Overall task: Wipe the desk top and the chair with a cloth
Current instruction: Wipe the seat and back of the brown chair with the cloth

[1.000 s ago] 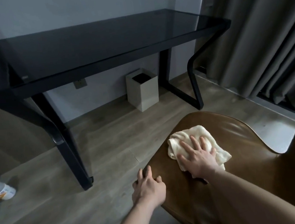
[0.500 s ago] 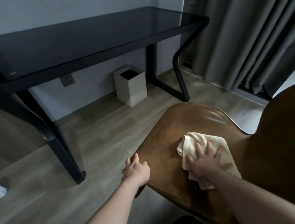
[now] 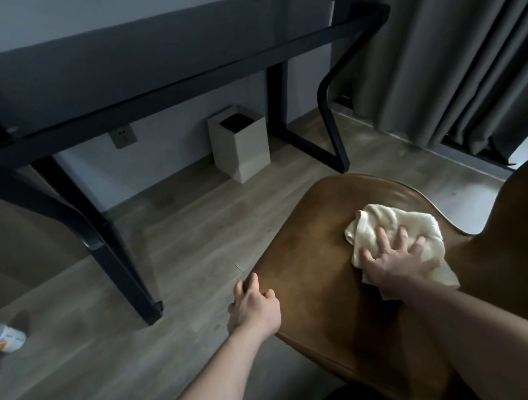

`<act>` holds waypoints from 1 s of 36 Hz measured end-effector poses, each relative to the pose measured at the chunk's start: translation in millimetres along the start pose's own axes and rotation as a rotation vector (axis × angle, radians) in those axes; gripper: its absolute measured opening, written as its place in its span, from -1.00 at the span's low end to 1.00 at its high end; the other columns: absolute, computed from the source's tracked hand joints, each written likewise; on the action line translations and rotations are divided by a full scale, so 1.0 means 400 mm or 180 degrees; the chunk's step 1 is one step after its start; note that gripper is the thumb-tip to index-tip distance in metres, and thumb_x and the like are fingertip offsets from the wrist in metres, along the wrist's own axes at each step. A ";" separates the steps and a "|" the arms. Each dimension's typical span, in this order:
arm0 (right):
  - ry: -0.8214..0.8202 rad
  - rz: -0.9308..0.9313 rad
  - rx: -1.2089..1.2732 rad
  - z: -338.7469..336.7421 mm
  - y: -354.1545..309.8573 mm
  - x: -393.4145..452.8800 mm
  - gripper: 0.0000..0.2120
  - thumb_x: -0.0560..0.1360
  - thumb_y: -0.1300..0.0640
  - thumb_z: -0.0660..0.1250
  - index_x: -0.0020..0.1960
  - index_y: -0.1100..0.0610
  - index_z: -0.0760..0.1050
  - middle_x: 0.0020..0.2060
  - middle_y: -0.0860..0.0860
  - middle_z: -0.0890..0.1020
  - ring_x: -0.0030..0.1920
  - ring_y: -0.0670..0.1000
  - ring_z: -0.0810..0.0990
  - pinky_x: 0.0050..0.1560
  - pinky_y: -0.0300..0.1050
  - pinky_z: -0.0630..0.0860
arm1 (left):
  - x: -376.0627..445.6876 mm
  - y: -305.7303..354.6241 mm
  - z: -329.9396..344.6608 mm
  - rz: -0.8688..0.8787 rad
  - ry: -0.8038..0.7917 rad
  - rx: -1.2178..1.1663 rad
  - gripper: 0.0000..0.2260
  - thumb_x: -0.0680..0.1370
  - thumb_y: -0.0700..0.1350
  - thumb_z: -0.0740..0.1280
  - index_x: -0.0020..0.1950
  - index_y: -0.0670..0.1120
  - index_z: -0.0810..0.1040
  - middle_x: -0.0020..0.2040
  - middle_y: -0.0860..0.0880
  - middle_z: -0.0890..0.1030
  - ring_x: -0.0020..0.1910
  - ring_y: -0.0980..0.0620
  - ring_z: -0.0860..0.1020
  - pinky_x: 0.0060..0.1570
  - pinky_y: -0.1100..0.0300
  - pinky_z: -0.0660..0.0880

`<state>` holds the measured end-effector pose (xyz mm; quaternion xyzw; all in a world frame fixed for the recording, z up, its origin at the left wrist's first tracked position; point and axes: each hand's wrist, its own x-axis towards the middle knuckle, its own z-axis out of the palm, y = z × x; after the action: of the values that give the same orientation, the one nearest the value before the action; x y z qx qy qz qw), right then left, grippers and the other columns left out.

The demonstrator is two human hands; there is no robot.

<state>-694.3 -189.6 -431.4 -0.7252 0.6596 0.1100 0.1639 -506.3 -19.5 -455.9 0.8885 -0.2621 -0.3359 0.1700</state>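
Cream cloth [image 3: 397, 236] has slid rightward under the right hand's [image 3: 393, 260] spread fingers; left hand [image 3: 252, 307] still grips the chair [image 3: 311, 244] edge, seat wiping continuing.

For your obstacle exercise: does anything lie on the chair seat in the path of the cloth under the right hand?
Nothing visible does. The right hand presses the cloth on the bare brown chair seat; the left hand only grips the seat's edge.

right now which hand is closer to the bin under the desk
Left. The left hand grips the chair seat's near-left edge, facing the bin; the right hand presses the cloth further right.
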 end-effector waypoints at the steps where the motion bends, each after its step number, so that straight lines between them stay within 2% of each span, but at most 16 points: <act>1: -0.0062 -0.0093 -0.0040 0.009 0.003 -0.023 -0.47 0.66 -0.23 -0.24 0.62 -0.22 -0.08 0.65 0.04 -0.22 0.60 0.28 -0.29 0.48 0.48 -0.25 | -0.004 0.002 -0.003 -0.0003 -0.0018 0.0004 -0.48 0.68 0.08 0.05 0.64 0.13 0.06 0.65 0.05 -0.04 0.53 -0.19 0.22 0.45 -0.06 0.24; 3: -0.0093 -0.0084 -0.0063 0.045 0.011 -0.052 -0.36 0.57 -0.30 -0.30 0.63 -0.23 -0.10 0.65 0.02 -0.20 0.60 0.27 -0.33 0.46 0.52 -0.21 | -0.014 0.005 -0.010 -0.0013 -0.0044 0.0012 -0.48 0.68 0.08 0.04 0.65 0.12 0.05 0.65 0.04 -0.04 0.53 -0.19 0.22 0.45 -0.06 0.22; 6: -0.0151 -0.0085 0.0088 0.083 0.004 -0.149 -0.35 0.62 -0.29 -0.06 0.64 -0.22 -0.20 0.64 -0.01 -0.23 0.58 0.31 -0.37 0.46 0.51 -0.10 | -0.031 0.009 -0.020 -0.0008 -0.0074 -0.0012 -0.48 0.67 0.07 0.04 0.65 0.11 0.06 0.65 0.02 -0.02 0.53 -0.19 0.21 0.46 -0.05 0.20; 7: -0.0221 -0.0193 0.0085 0.098 0.001 -0.182 -0.35 0.63 -0.27 -0.03 0.64 -0.21 -0.20 0.64 -0.01 -0.24 0.57 0.31 -0.38 0.45 0.51 -0.10 | -0.037 0.009 -0.023 -0.0004 -0.0082 -0.0027 -0.48 0.67 0.07 0.05 0.65 0.11 0.06 0.65 0.01 -0.01 0.53 -0.19 0.21 0.46 -0.04 0.20; 14: -0.0471 -0.0748 0.0178 0.136 -0.010 -0.272 -0.39 0.63 -0.20 -0.02 0.64 -0.27 -0.13 0.65 -0.03 -0.25 0.58 0.26 -0.41 0.46 0.52 -0.23 | -0.052 0.001 -0.029 0.0000 -0.0093 -0.0130 -0.47 0.67 0.09 0.05 0.65 0.10 0.07 0.65 0.01 -0.01 0.55 -0.18 0.20 0.49 -0.05 0.19; 18: -0.0554 -0.0684 0.0148 0.124 -0.049 -0.241 -0.36 0.61 -0.22 -0.03 0.62 -0.29 -0.22 0.63 -0.02 -0.31 0.55 0.31 -0.45 0.40 0.58 -0.27 | -0.044 0.000 -0.024 0.0027 -0.0080 -0.0154 -0.47 0.67 0.09 0.05 0.64 0.10 0.08 0.65 0.02 -0.01 0.54 -0.18 0.22 0.47 -0.04 0.20; 23: -0.0511 -0.0913 -0.0047 0.090 -0.121 -0.135 -0.30 0.59 -0.22 0.00 0.60 -0.30 -0.31 0.61 -0.01 -0.38 0.53 0.34 -0.49 0.35 0.62 -0.33 | -0.019 -0.009 -0.009 0.0069 -0.0040 -0.0164 -0.48 0.67 0.11 0.05 0.64 0.12 0.08 0.65 0.05 0.00 0.54 -0.16 0.23 0.46 -0.06 0.24; 31: -0.0283 -0.1214 -0.0264 0.020 -0.235 0.078 -0.33 0.59 -0.26 0.05 0.62 -0.33 -0.16 0.64 -0.02 -0.30 0.54 0.33 -0.46 0.36 0.64 -0.35 | 0.022 -0.025 0.016 0.0141 0.0026 -0.0275 -0.48 0.68 0.10 0.11 0.63 0.12 0.10 0.64 0.06 0.03 0.55 -0.12 0.22 0.48 -0.06 0.26; 36: -0.0191 -0.1237 -0.0440 0.025 -0.253 0.105 -0.36 0.59 -0.27 0.00 0.62 -0.31 -0.12 0.65 -0.02 -0.24 0.56 0.31 -0.43 0.38 0.63 -0.29 | 0.026 -0.022 0.017 0.0146 0.0051 -0.0254 -0.48 0.68 0.10 0.11 0.64 0.11 0.10 0.64 0.06 0.02 0.56 -0.12 0.20 0.48 -0.03 0.24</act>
<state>-588.7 -216.8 -446.9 -0.8447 0.4930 0.1429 0.1516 -501.5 -19.4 -470.3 0.8775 -0.2674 -0.3351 0.2151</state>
